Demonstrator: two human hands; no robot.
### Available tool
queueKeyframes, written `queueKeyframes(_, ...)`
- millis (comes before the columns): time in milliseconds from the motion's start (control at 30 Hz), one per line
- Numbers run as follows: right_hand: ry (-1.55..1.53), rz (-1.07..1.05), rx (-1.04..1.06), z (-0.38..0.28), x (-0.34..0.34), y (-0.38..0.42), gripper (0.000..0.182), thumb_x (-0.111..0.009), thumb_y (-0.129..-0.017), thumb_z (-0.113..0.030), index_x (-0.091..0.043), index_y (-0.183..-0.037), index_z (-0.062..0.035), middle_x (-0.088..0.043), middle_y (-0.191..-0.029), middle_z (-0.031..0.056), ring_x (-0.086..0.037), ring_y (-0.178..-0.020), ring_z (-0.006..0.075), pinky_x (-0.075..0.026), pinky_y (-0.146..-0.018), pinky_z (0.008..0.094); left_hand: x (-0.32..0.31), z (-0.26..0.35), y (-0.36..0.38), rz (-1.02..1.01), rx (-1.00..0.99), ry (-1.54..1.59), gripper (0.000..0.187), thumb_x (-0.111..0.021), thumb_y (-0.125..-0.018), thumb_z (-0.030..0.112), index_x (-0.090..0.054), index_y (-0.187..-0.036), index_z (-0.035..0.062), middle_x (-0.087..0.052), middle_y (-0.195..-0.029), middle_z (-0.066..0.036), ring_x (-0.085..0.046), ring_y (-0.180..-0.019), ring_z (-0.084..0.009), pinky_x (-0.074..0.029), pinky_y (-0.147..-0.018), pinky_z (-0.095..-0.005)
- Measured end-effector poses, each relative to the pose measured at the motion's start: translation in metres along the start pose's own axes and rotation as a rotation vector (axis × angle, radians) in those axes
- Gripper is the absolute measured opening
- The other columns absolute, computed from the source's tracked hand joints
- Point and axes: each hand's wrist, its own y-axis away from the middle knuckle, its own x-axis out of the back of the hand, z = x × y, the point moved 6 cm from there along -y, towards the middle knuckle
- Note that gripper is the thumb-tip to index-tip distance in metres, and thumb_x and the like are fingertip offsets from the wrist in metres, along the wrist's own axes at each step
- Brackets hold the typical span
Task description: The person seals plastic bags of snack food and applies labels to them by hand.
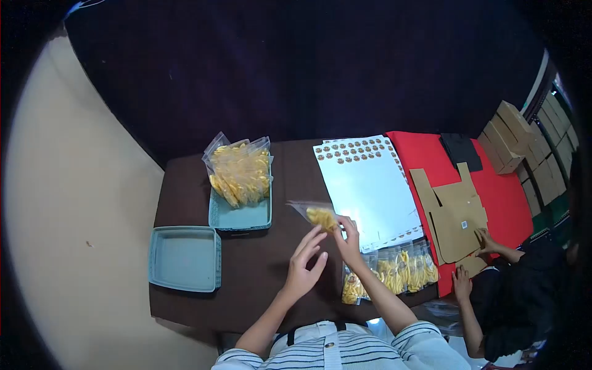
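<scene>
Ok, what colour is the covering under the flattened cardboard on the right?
Red; the covering under the flattened cardboard shows best in the head view.

The light is soft and not very strong. The white sticker sheets shine the most, with a pale blue glow. The wall on the left is fairly bright but gets darker near its edge. The far curtain is almost black. Little shiny spots show on the piled zip bags. The held zip bag looks a bit fuzzy. On the right, the black sleeve melts into the dark. Black corners make a round frame, and things bend near it.
</scene>
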Motion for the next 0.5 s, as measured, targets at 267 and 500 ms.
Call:
queueKeyframes(267, -0.592, -0.5, -0.491, 0.005, -0.027, 0.012, 0.023, -0.05, -0.089, -0.017, -0.058, -0.102, 0.0001, -0.056, -0.083, -0.002, -0.048, -0.076, 0.0041, -0.04, -0.068, 0.02, 0.026, -0.073, -0.009, 0.23, 0.179, 0.382, 0.048, -0.056, -0.086, 0.009, -0.032, -0.127, -0.0008, -0.045, -0.121, -0.012, -0.047, -0.109, -0.0164, -0.04, -0.091, -0.0304)
queueKeyframes(500, -0.636, -0.777, -0.575, 0.057, -0.059, -0.025, 0.023, -0.054, -0.086, -0.019, -0.057, -0.101, -0.0017, -0.058, -0.085, -0.0011, -0.052, -0.075, 0.0043, -0.042, -0.067, 0.0197, 0.046, -0.108, 0.007, 0.273, 0.373, 0.497, 0.031, -0.05, -0.09, 0.012, -0.047, -0.116, -0.005, -0.058, -0.104, -0.008, -0.055, -0.093, -0.0114, -0.043, -0.082, -0.0243)
